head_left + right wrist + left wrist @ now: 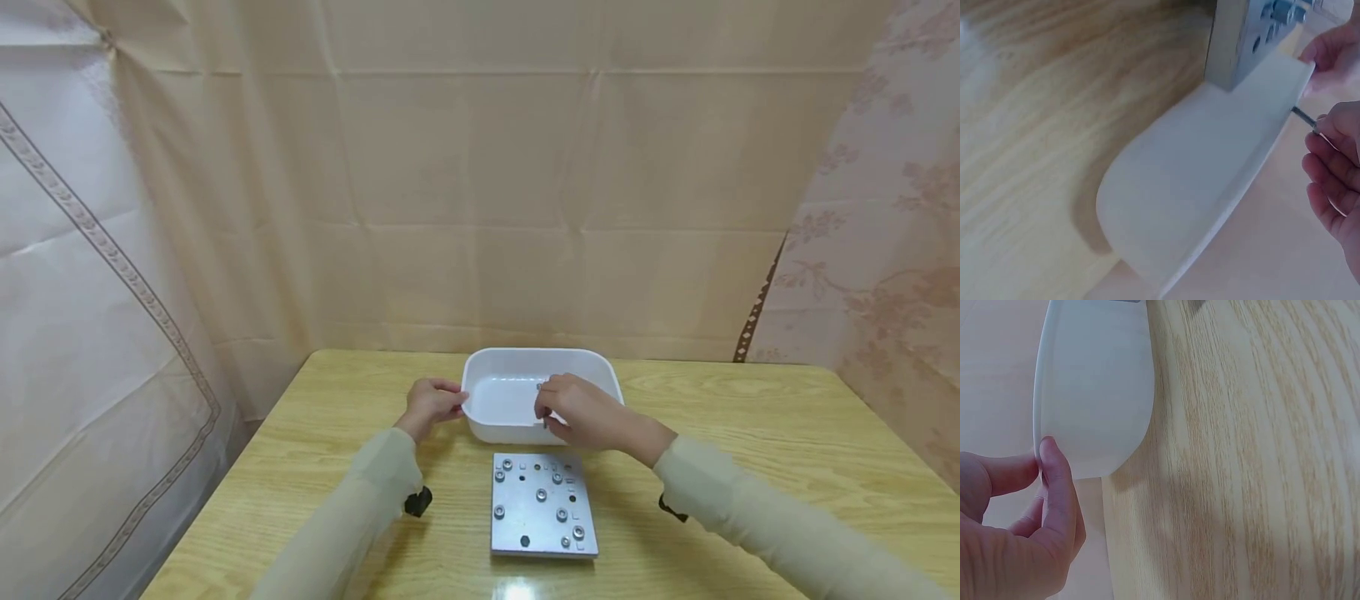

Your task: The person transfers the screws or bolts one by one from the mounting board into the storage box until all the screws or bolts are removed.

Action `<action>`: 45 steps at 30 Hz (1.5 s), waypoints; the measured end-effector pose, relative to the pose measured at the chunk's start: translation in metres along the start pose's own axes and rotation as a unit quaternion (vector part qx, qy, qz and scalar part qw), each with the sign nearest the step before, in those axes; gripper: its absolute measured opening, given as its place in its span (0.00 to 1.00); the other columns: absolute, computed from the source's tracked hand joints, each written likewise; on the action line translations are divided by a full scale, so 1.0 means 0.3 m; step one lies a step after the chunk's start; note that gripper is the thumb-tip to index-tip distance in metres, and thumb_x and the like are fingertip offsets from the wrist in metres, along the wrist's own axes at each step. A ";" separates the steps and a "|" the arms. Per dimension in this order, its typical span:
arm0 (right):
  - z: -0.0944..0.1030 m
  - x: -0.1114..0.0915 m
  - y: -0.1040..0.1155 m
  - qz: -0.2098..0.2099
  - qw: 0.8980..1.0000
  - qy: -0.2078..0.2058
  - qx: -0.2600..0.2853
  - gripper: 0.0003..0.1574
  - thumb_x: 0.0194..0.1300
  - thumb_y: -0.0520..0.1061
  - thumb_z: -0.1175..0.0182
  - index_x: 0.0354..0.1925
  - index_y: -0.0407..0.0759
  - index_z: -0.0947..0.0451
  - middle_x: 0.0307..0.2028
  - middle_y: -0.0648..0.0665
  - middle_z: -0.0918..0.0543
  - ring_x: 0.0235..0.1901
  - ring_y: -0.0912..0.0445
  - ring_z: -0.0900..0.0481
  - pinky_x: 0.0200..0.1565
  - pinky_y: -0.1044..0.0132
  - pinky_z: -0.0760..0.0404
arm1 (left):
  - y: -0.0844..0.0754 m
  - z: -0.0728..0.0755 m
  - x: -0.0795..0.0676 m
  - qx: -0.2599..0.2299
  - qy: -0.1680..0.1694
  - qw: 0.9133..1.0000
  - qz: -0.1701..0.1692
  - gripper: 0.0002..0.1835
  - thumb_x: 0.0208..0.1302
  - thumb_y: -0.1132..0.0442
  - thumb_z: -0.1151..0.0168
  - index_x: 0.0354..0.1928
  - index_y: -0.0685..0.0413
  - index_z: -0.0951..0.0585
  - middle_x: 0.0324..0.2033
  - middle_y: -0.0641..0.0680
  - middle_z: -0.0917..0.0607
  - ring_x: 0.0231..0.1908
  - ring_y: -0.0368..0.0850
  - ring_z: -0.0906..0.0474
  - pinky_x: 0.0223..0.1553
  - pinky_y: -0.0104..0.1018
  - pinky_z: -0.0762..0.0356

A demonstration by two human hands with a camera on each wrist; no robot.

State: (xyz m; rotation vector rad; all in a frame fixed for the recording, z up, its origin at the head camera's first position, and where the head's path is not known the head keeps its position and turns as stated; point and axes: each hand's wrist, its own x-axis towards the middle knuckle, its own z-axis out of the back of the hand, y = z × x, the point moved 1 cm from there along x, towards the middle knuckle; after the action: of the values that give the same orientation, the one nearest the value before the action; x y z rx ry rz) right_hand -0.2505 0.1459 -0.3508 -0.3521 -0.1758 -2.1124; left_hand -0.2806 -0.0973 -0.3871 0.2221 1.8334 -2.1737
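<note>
A white plastic tub [502, 435] stands on the table. My left hand [433, 405] pinches the rim at its left end, thumb on one side and fingers on the other in the left wrist view. Over the tub's near side is my right hand [585, 412], with a thin metal screw [1304, 117] between thumb and fingertips; its shank tip is right at the tub's rim in the right wrist view. Just in front of the tub lies a square metal plate [521, 504] bearing several socket-head screws [541, 495] and some dark holes.
The wood-grain table [697, 483] extends to both sides, its back edge close behind the tub. A beige cloth [480, 183] hangs behind it, with patterned cloths at left and right.
</note>
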 end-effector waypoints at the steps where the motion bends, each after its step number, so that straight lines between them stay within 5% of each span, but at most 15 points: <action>1: 0.003 0.002 -0.009 0.000 1.000 -0.003 -0.004 0.05 0.53 0.37 0.33 0.30 0.45 0.19 0.28 0.52 0.18 0.30 0.60 0.25 0.39 0.65 0.20 | -0.001 0.001 0.000 -0.001 0.000 1.000 -0.001 0.14 0.58 0.71 0.34 0.46 0.72 0.21 0.33 0.61 0.17 0.21 0.40 0.21 0.35 0.35 0.12; 18: 0.016 0.022 -0.111 -0.004 0.999 -0.021 -0.027 0.06 0.50 0.33 0.34 0.27 0.42 0.20 0.25 0.50 0.19 0.29 0.58 0.23 0.35 0.64 0.19 | 0.006 -0.002 0.006 0.000 -0.002 1.000 -0.005 0.14 0.59 0.71 0.34 0.45 0.72 0.21 0.33 0.60 0.18 0.22 0.40 0.21 0.37 0.36 0.12; 31: 0.028 0.093 -0.158 -0.038 0.997 0.062 0.000 0.04 0.53 0.35 0.34 0.28 0.43 0.18 0.26 0.50 0.18 0.27 0.61 0.26 0.29 0.72 0.23 | 0.003 -0.003 -0.007 0.002 -0.007 1.000 -0.003 0.13 0.59 0.71 0.35 0.45 0.72 0.21 0.31 0.58 0.18 0.22 0.40 0.22 0.36 0.35 0.12; 45: 0.040 0.155 -0.179 -0.091 0.984 0.146 0.050 0.06 0.56 0.32 0.39 0.28 0.42 0.18 0.25 0.48 0.18 0.24 0.61 0.27 0.27 0.75 0.25 | 0.009 -0.002 0.001 -0.010 -0.010 1.000 -0.008 0.13 0.58 0.72 0.34 0.44 0.72 0.21 0.29 0.57 0.19 0.21 0.39 0.22 0.33 0.33 0.12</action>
State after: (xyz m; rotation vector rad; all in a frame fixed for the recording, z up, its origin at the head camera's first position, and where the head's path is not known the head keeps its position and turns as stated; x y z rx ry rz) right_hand -0.3170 0.1403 -0.3239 0.0367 -0.1454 -2.2966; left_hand -0.2801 -0.0973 -0.3897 0.1812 1.8505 -2.1594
